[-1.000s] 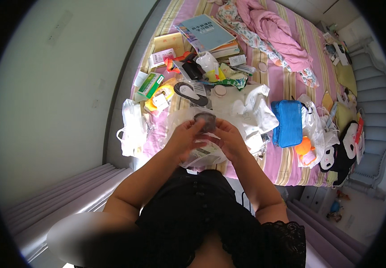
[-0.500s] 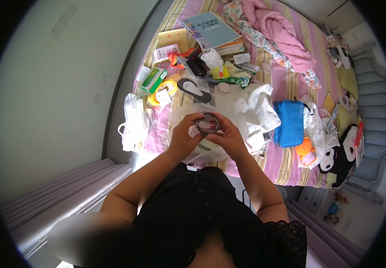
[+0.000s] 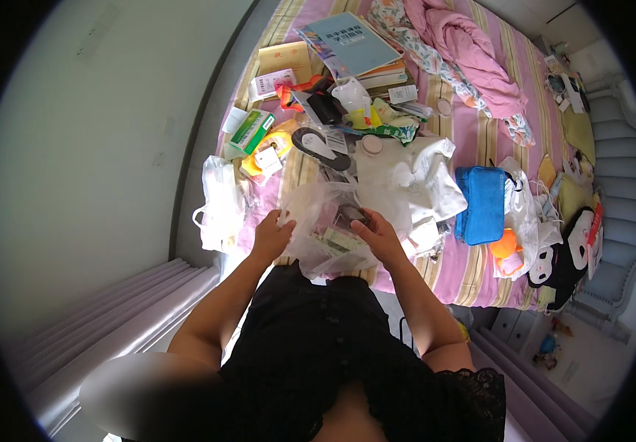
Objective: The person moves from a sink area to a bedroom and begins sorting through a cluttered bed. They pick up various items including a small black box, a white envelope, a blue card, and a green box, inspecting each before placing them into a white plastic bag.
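Gripping a thin, crinkled clear plastic bag (image 3: 316,221) by its mouth, left hand (image 3: 270,237) pinches one edge while right hand (image 3: 378,237) closes on a small dark object at the striped bed's (image 3: 472,272) near edge; flimsy, slippery film, best held at the rim.

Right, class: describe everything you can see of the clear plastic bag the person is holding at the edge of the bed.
The clear plastic bag is thin, crinkled, see-through film that catches pale glare. It lies at the near edge of the striped bed cover. The left hand grips its left side; the right hand is at its right side, holding a small dark object too blurred to identify. A flat printed packet shows through the film. Its far side meets a white cloth.
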Tool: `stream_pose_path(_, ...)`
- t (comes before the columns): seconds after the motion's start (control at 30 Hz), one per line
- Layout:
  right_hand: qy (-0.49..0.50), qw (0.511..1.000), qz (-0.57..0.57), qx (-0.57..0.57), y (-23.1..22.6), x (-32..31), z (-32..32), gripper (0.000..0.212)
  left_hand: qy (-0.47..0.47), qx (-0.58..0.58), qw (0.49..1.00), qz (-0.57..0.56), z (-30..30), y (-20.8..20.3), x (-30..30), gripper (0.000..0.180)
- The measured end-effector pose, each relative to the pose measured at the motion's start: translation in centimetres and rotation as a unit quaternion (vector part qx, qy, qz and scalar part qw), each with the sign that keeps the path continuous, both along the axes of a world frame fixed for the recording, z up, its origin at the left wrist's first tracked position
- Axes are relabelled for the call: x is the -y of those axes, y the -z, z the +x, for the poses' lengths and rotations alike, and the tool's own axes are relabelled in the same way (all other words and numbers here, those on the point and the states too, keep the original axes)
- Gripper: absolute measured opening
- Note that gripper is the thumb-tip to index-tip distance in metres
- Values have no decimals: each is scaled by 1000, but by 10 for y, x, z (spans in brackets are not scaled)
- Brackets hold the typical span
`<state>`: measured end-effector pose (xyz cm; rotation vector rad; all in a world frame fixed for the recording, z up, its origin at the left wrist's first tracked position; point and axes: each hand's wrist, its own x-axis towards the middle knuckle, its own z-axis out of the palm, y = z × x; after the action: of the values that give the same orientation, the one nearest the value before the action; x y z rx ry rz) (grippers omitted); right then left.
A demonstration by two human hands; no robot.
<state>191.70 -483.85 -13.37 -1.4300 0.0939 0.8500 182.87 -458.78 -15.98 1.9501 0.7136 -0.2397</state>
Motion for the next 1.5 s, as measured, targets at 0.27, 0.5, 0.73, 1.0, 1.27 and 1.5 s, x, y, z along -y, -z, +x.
stream_pose_path(0.27,-253,896,-292,217,30,27,21,62,-168,-144,884,-412,14,-78,-54,54)
stream_pose_path(0.5,-174,976,107,-81,-8,26,52,61,-109,-204,925,-302,20,-56,-72,60)
stream_pose_path(0.73,-58,997,23,49,13,41,46,65,-85,-190,940,-269,43,-64,-41,57)
stream_pose_path(1.0,144,988,-59,25,72,108,11,63,-16,-186,863,-470,57,-116,-7,68)
stream_pose_path(1.27,576,765,124,-262,143,207,-30,37,-59,-162,613,-771,48,-130,29,65)
stream_pose_path(1.5,681,648,95,-328,197,284,-20,70,-46,-184,843,-504,45,-91,13,63)
